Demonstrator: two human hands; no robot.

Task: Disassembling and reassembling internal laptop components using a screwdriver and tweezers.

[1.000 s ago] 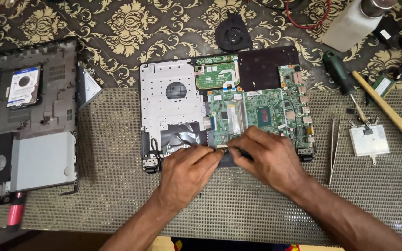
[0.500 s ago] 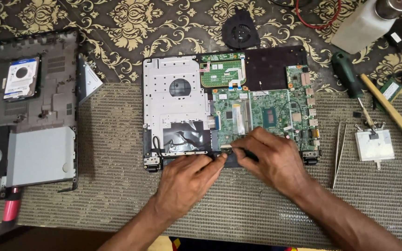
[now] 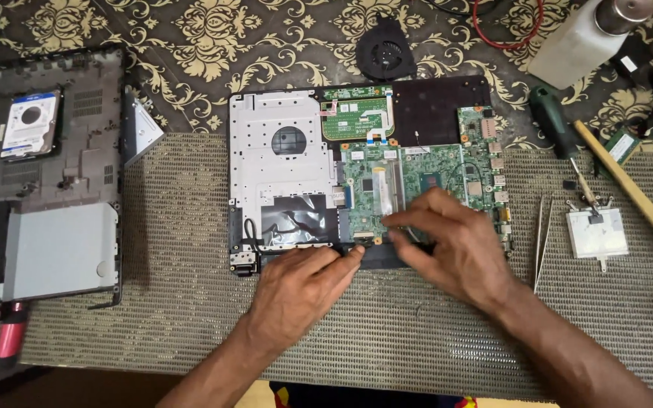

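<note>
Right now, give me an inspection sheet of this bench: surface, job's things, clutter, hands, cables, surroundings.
Surface: woven mat over a patterned cloth.
Job's things: opened laptop base with green circuit board exposed.
Clutter: loose fan, hard drive on the removed bottom cover, screwdriver, tweezers, metal plate, wooden stick, white bottle.
Hands: left hand presses the base's front edge; right hand rests fingers on the board. Held item, if any, hidden.
Cables: red wire loop at the far edge.
Surroundings: nothing seen.
</note>
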